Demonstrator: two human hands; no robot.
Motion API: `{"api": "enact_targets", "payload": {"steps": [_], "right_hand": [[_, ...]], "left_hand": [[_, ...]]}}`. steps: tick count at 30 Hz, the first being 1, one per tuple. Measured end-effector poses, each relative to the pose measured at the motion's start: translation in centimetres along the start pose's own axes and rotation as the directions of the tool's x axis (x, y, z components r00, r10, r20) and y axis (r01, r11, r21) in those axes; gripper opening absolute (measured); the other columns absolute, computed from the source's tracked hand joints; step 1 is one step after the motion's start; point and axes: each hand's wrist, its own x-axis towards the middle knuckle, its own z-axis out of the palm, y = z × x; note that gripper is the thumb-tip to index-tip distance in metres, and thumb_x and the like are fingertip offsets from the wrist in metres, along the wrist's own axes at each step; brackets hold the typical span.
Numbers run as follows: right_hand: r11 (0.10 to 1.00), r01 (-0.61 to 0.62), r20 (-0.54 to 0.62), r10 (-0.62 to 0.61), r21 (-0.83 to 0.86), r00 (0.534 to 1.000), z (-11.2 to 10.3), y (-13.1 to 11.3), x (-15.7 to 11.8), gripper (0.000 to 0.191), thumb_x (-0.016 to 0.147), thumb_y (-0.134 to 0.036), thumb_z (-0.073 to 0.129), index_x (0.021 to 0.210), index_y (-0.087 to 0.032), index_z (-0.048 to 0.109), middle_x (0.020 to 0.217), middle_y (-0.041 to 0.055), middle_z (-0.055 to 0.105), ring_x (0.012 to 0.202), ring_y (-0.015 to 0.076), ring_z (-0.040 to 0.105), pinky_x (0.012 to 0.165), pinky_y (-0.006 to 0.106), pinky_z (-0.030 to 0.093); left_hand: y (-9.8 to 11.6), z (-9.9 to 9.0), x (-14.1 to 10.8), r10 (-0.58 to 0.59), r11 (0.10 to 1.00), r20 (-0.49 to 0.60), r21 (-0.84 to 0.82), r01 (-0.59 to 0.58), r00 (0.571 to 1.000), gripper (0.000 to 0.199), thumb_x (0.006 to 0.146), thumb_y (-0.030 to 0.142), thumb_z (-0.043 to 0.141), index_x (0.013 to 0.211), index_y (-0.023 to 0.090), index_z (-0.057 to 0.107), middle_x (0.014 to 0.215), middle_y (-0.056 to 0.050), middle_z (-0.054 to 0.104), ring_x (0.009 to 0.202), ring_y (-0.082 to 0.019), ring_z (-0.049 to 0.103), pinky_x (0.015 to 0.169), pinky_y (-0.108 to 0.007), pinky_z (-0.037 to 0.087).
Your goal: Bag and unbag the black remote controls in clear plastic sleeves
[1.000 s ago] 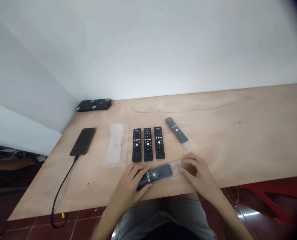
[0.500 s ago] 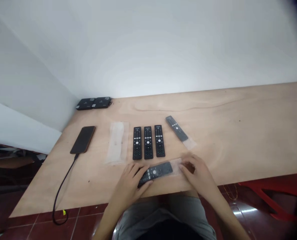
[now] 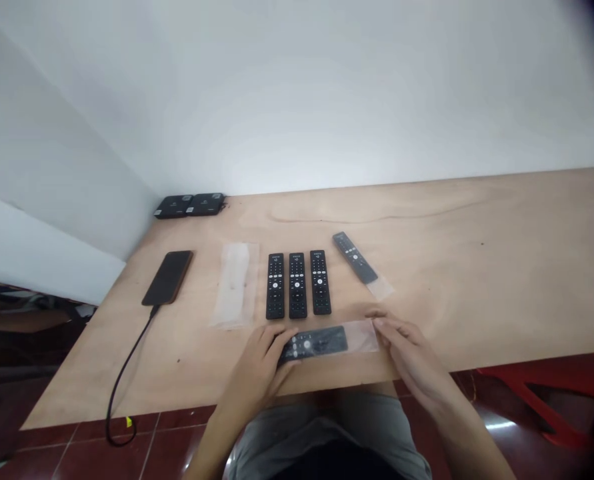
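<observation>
Left hand: The left hand (image 3: 259, 372) is held curved, with the fingers slightly spread, and it is laid over the left end of a black remote control (image 3: 317, 343). The thumb is hidden, but the remote is seemingly gripped by this hand.

Right hand: The right hand (image 3: 407, 353) is kept flat, with the fingers pressed together, and the fingertips are placed at the right end of a clear plastic sleeve (image 3: 361, 337). It cannot be told if the sleeve is pinched.

Held thing: The black remote control is seen inside the sleeve, and it is lying almost level across the front part of a plywood surface (image 3: 451, 280), near the edge which is nearest to the person. The empty part of the sleeve is extended to the right of the remote.

Row: Three black remotes (image 3: 297, 285) are placed upright side by side, just behind the held remote and not touching it. A fourth remote (image 3: 354, 258) is laid tilted to the right of them, and a piece of clear plastic (image 3: 379, 287) is seen at its lower end.

Left side: A flat clear plastic sleeve (image 3: 234, 285) is lying left of the row. Further left, a black smartphone (image 3: 167, 278) is placed with a black cable (image 3: 127, 373) attached, and the cable is hanging over the edge.

Back corner: Two flat black devices (image 3: 189, 205) are set against the white wall (image 3: 297, 93).

Floor: Dark red tiles (image 3: 177, 440) are seen below, and a red plastic stool (image 3: 541, 390) is seen at the right.
</observation>
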Motion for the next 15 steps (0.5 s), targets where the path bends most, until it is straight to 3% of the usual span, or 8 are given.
{"api": "enact_targets", "payload": {"steps": [3,8,11,15], "right_hand": [[1.0,-0.008,0.102,0.007,0.005,0.995,0.2,0.0,0.0,0.028,0.103,-0.053,0.076,0.097,-0.029,0.09,0.152,0.0084,0.071,0.148,0.0351,0.062,0.123,0.049,0.053],[0.979,-0.035,0.124,0.01,0.201,0.992,0.9,-0.3,-0.3,0.023,0.097,-0.052,0.084,0.092,-0.031,0.089,0.145,0.008,0.076,0.144,0.0361,0.067,0.116,0.051,0.06],[0.96,-0.106,0.148,0.069,0.26,0.987,1.2,-0.4,-0.3,0.03,0.092,-0.058,0.088,0.09,-0.028,0.091,0.143,0.0108,0.078,0.14,0.0389,0.069,0.115,0.051,0.06],[0.973,-0.132,0.117,0.111,0.19,0.987,1.5,-0.8,0.0,0.04,0.091,-0.064,0.089,0.086,-0.024,0.092,0.135,0.0127,0.081,0.131,0.0396,0.072,0.113,0.049,0.058]], "left_hand": [[0.1,0.0,0.0,-0.003,1.0,-0.002,0.001,0.003,1.0,0.045,0.111,0.029,0.066,0.155,0.027,0.056,0.136,-0.014,0.069,0.125,-0.033,0.069,0.107,-0.053,0.062],[0.0,0.0,0.0,-0.016,1.0,0.003,-0.003,0.016,1.0,0.046,0.111,0.024,0.063,0.156,0.025,0.052,0.139,-0.015,0.065,0.131,-0.033,0.067,0.112,-0.054,0.062],[0.0,0.1,0.0,-0.013,1.0,0.003,0.012,0.012,1.0,0.045,0.112,0.025,0.061,0.156,0.025,0.052,0.139,-0.015,0.064,0.131,-0.033,0.068,0.112,-0.054,0.062],[0.0,0.1,0.0,-0.018,0.999,-0.03,0.037,0.019,0.999,0.042,0.114,0.029,0.058,0.155,0.025,0.051,0.138,-0.014,0.063,0.132,-0.032,0.068,0.112,-0.053,0.062]]}}
